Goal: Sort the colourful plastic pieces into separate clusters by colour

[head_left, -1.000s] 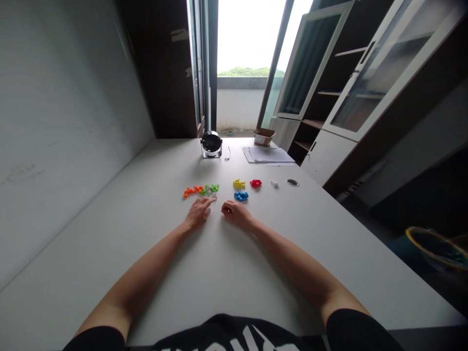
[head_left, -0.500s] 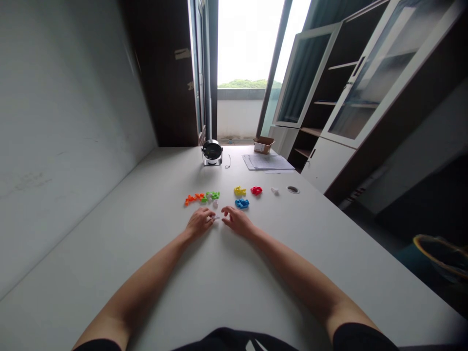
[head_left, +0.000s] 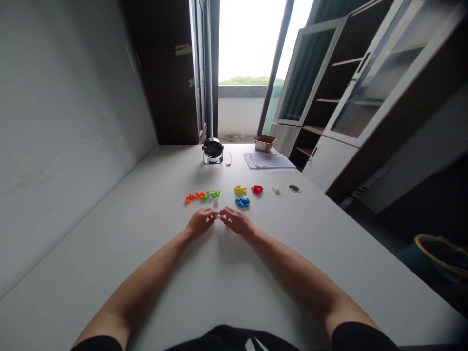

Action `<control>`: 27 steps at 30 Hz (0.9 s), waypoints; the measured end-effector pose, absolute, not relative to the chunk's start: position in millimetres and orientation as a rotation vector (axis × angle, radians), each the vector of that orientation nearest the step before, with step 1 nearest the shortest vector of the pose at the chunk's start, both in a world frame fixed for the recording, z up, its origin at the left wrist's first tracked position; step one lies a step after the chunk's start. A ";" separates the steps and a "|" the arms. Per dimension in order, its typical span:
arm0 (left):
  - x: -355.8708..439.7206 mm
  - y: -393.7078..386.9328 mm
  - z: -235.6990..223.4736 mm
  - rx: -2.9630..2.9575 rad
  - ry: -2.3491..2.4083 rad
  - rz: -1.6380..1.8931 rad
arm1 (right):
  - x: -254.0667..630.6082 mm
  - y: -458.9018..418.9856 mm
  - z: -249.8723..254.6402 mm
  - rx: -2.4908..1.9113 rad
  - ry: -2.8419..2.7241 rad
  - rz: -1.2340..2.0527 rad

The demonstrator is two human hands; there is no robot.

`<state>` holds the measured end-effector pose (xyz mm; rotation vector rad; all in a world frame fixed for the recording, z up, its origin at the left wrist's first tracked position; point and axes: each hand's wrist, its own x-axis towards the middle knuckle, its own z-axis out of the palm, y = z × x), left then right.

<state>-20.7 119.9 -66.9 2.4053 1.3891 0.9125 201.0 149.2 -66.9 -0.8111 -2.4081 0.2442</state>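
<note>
Both hands meet near the centre of the frame, just above the bench (head_left: 219,273). Left hand (head_left: 200,222): fingers bent, thumb and fingertips pinched on one end of a small white piece (head_left: 220,216). Right hand (head_left: 237,221): likewise curled, fingertips closed on the other end of the same piece. The piece lies between the two sets of fingertips, at the middle of the frame and a little below mid-height; its exact shape is mostly covered by the fingers. Whether it touches the bench cannot be told.

Just above the left hand in the frame, a row of orange pieces (head_left: 194,197) runs into green pieces (head_left: 214,194), with a second white piece (head_left: 215,202) beside the green ones on their near side. Right of centre: yellow pieces (head_left: 240,189), blue pieces (head_left: 242,202) nearer the right hand, and red pieces (head_left: 257,189) farther right. A third white piece (head_left: 276,189) lies apart, next to a round hole (head_left: 294,188) in the bench.

Upper centre, far end of the bench: a round black device (head_left: 212,149) in a silvery stand, a thin wire (head_left: 228,161) near it, then papers (head_left: 270,160) and an open cardboard box (head_left: 265,143) behind them. Upper right: a cabinet (head_left: 331,163) with glazed doors. The person wears black sleeves, seen in the lower corners.
</note>
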 end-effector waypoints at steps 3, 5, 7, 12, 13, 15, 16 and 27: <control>-20.3 120.0 -65.9 2.360 1.406 0.896 | 202.0 152.0 -71.0 -0.836 -2.347 0.291; -19.8 119.9 -65.2 2.335 1.421 0.880 | 202.0 152.4 -72.9 -0.840 -2.304 0.344; -19.1 119.5 -64.6 2.322 1.441 0.870 | 201.7 151.7 -73.5 -0.841 -2.272 0.397; -17.6 118.7 -63.2 2.323 1.454 0.886 | 200.8 150.0 -71.7 -0.875 -2.232 0.453; -17.5 118.6 -62.8 2.327 1.456 0.886 | 200.7 150.1 -71.3 -0.877 -2.226 0.454; -17.5 118.5 -62.0 2.335 1.461 0.882 | 200.5 150.8 -71.0 -0.880 -2.219 0.456; -17.7 118.6 -61.5 2.338 1.460 0.880 | 200.4 151.3 -71.2 -0.881 -2.220 0.460; -19.5 121.9 -57.9 2.346 1.458 0.780 | 201.9 155.7 -73.6 -0.817 -2.299 0.503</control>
